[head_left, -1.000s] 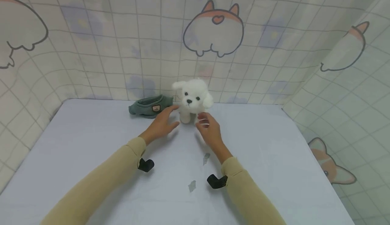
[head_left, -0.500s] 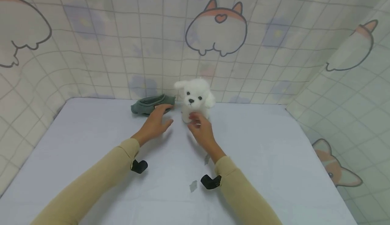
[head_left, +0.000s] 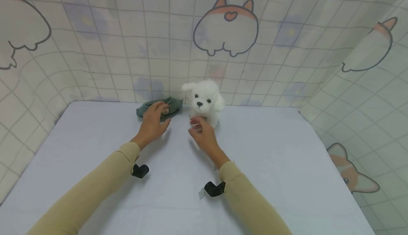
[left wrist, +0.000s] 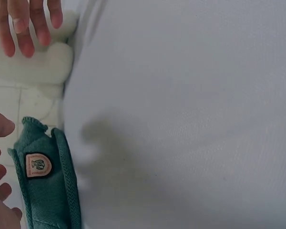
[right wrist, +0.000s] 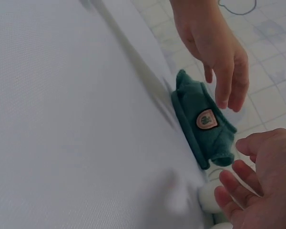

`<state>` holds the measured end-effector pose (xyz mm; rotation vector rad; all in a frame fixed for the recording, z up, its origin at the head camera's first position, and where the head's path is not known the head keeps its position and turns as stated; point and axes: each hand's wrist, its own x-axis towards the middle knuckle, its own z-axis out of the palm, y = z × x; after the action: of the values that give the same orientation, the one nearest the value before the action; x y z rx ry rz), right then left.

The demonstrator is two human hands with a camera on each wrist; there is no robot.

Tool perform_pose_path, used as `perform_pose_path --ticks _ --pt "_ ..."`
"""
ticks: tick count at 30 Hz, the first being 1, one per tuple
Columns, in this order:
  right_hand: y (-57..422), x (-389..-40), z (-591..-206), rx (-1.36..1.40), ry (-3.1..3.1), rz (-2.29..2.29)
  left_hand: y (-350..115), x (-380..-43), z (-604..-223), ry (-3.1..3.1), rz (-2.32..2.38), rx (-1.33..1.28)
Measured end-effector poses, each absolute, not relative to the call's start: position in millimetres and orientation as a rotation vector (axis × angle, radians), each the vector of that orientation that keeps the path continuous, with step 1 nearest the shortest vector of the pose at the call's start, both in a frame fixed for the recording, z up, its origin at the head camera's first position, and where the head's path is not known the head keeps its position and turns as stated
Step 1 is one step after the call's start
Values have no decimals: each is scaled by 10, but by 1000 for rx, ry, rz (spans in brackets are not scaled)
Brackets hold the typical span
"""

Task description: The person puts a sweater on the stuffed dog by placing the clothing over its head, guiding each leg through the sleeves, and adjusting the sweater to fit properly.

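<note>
A white plush dog (head_left: 207, 93) stands at the back of the table, facing me. Left of it lies a small green knitted garment, like a doll's sweater (head_left: 173, 104), with a pinkish badge (left wrist: 38, 164). My left hand (head_left: 152, 125) is over the sweater's front in the head view, fingers spread and loosely bent. In the right wrist view a gap shows between that hand's fingers and the sweater. My right hand (head_left: 204, 136) is just in front of the dog's legs, fingers loosely curved around nothing. Whether it touches the dog cannot be told.
A white cloth covers the table (head_left: 271, 157). Behind it and along the sides hangs a checked curtain (head_left: 127, 44) with cartoon corgis. A grey tape mark (head_left: 201, 194) lies near the right wrist. Black mounts (head_left: 140, 171) stick out from both sleeves.
My left hand has moved left, from beside the dog to in front of the sweater. My right hand has shifted slightly left across the dog's front. The dog and sweater appear unmoved.
</note>
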<state>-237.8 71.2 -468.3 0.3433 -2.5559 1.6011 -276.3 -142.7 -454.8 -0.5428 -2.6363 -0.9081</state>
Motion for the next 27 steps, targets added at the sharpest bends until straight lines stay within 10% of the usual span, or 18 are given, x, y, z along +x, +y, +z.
perform_pose_path --ticks 27 --pt "515 -2512 -4605 520 -2796 1588 -1699 -3092 -4637 -2892 -881 -238"
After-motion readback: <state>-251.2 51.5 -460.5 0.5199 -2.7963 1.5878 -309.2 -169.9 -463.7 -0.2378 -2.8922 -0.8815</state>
